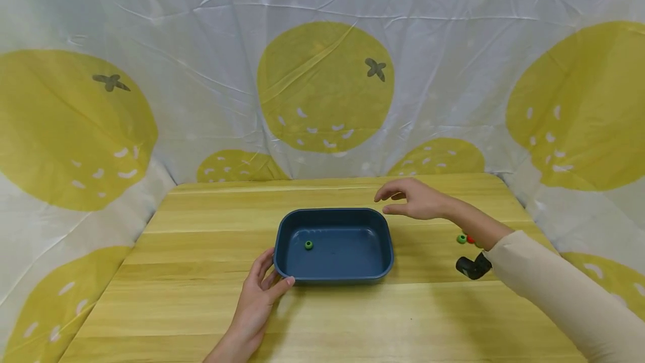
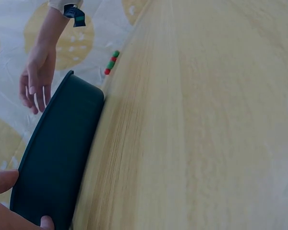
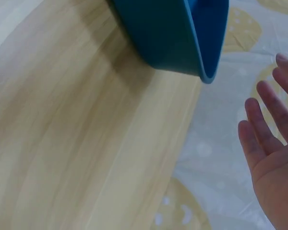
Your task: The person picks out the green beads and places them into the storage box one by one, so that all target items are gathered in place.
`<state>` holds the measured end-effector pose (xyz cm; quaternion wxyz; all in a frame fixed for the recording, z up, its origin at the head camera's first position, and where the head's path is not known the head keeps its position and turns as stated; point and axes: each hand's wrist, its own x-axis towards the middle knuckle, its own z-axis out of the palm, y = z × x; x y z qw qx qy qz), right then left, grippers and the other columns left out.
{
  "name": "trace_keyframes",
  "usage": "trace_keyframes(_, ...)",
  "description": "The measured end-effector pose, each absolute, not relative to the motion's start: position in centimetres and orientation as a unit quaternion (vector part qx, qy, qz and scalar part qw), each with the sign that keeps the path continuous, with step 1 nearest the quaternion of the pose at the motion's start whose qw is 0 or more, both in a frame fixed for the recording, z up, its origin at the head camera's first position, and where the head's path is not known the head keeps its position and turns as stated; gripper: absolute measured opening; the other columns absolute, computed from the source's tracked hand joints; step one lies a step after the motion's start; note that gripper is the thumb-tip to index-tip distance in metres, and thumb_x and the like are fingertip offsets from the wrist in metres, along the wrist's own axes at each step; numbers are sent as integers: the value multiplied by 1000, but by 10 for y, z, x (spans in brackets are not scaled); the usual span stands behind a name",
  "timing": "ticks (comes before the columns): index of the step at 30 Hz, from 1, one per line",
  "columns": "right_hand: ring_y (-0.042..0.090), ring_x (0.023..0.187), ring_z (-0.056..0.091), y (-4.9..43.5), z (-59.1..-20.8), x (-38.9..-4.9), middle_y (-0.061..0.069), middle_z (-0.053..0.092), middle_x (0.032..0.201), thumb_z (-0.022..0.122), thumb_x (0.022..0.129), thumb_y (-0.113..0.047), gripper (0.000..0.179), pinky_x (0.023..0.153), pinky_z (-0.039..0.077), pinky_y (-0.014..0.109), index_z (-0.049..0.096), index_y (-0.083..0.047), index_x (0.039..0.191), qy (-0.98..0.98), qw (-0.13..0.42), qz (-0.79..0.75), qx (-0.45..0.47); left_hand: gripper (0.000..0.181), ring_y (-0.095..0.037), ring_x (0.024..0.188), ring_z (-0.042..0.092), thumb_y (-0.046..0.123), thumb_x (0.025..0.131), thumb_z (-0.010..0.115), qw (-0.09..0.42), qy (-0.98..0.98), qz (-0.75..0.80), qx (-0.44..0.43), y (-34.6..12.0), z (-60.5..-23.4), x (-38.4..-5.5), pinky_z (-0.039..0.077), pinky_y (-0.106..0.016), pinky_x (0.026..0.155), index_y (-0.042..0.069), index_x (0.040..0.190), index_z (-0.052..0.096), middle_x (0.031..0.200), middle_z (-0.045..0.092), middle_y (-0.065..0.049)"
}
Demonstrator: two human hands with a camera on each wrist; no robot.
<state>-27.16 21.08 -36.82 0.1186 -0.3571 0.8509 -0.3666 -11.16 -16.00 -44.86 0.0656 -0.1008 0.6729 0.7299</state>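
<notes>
A dark blue rectangular plastic basin (image 1: 332, 280) sits on the wooden table with one green bead (image 1: 308, 245) inside, toward its left. My left hand (image 1: 257, 296) holds the basin at its front left corner, thumb by the front rim and fingers along the left side. Past the basin's back right corner hovers my right hand (image 1: 415, 199), fingers loosely spread and holding nothing. In the right wrist view that same hand's palm and fingers (image 3: 273, 148) show bare beside the basin (image 3: 168, 38). Red and green beads (image 2: 111, 63) form a short row beyond the basin.
Under the right forearm, a green bead (image 1: 461, 238) and a red bead (image 1: 471, 239) lie on the table (image 1: 201, 273). A black device (image 1: 472, 267) hangs at the right sleeve cuff. Behind the table's back edge hangs a white cloth (image 1: 211, 99) with yellow fruit prints.
</notes>
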Motion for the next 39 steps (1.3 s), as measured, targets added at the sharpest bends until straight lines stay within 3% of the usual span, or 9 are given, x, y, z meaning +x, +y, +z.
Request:
trace_keyframes(9, 36, 119, 61, 246, -373, -258, 12, 67, 126, 71, 100, -15, 26, 104, 47, 55, 70, -6, 124, 864, 88, -372, -327, 79, -41, 147, 33, 3, 94, 75, 66, 673, 729, -102, -160, -447, -110, 46, -41, 107, 13, 160, 32, 162, 32, -15)
trace_keyframes(21, 37, 118, 62, 292, -378, -242, 11, 65, 127, 67, 103, -15, 24, 103, 46, 58, 68, -7, 126, 875, 77, -396, -267, 79, -42, 147, 33, 4, 94, 76, 64, 678, 725, -105, -160, -449, -111, 44, -45, 109, 12, 160, 32, 162, 32, -16)
trace_keyframes(34, 41, 118, 62, 336, -395, -228, 21, 60, 136, 63, 106, -16, 29, 88, 57, 31, 65, -2, 130, 876, 74, -424, -219, 79, -43, 146, 34, 4, 94, 76, 62, 678, 724, -108, -159, -449, -111, 48, -41, 106, 12, 160, 32, 162, 32, -16)
trace_keyframes(39, 24, 114, 66, 355, -405, -220, 23, 60, 134, 62, 106, -15, 33, 88, 55, 26, 62, 4, 133, 880, 73, -425, -198, 79, -43, 146, 34, 4, 94, 76, 63, 679, 723, -109, -159, -449, -111, 48, -41, 106, 12, 160, 32, 162, 32, -16)
